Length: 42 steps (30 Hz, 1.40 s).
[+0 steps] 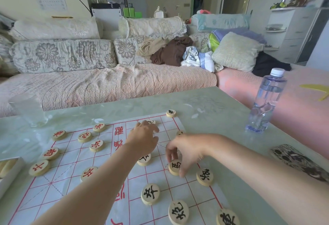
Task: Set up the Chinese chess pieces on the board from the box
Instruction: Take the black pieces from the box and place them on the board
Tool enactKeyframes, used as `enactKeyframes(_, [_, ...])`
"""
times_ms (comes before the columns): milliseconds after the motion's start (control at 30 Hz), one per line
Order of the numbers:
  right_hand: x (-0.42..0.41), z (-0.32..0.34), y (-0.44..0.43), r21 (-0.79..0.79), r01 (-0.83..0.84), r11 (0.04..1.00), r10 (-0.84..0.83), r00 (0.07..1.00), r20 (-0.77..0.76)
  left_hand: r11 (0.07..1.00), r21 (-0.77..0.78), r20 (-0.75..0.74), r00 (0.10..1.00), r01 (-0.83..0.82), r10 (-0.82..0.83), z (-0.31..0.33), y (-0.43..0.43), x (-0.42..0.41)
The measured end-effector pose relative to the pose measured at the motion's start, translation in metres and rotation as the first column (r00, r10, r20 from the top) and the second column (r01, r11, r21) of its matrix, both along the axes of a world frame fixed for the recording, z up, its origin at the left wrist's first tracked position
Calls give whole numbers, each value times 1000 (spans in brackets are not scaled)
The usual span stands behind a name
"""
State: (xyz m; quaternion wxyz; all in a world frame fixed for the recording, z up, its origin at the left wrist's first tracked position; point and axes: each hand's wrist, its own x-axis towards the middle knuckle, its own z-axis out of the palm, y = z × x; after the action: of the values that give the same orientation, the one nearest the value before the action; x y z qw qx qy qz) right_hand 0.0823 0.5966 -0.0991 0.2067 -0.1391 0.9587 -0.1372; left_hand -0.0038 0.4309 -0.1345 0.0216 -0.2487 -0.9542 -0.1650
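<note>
A white paper board [74, 178] with red grid lines lies on the table. Several round wooden pieces with red characters [39, 167] stand on its left side. Several with black characters [150, 193] stand on its right side. My right hand [185, 151] pinches a black-character piece [174, 167] that rests on the board. My left hand [144, 136] reaches over the far side of the board, fingers resting on a black piece [151, 122] that is mostly hidden. The box [8, 173] shows at the left edge, with pale pieces inside.
A clear water bottle [265, 102] stands at the table's right edge. A glass [28, 109] stands at the far left. A patterned object [299, 162] lies at the right, near my forearm. A sofa with cushions and clothes runs behind the table.
</note>
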Motion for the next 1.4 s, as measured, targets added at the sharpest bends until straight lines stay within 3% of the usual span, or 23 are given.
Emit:
enactKeyframes(133, [-10, 7, 17, -176, 152, 973, -179, 972, -150, 1000, -22, 7, 1000, 22, -21, 3, 8, -5])
enactKeyframes(233, [-34, 3, 42, -317, 270, 909, -363, 887, -284, 998, -26, 49, 998, 49, -48, 3, 14, -10])
enactKeyframes(467, [-84, -19, 68, -339, 446, 828, -552, 751, -362, 983, -132, 113, 987, 129, -115, -4, 22, -21])
enactKeyframes(833, [-112, -47, 54, -216, 476, 853, -522, 750, -407, 978, -133, 127, 982, 158, -141, -5, 24, -26])
enactKeyframes(1000, [-105, -25, 43, -267, 468, 842, -539, 715, -445, 989, -35, 100, 985, 142, -137, -5, 17, -21])
enactKeyframes(1400, [-74, 12, -105, -400, 207, 893, -340, 893, -297, 993, 101, 68, 996, -64, 57, 22, -117, 17])
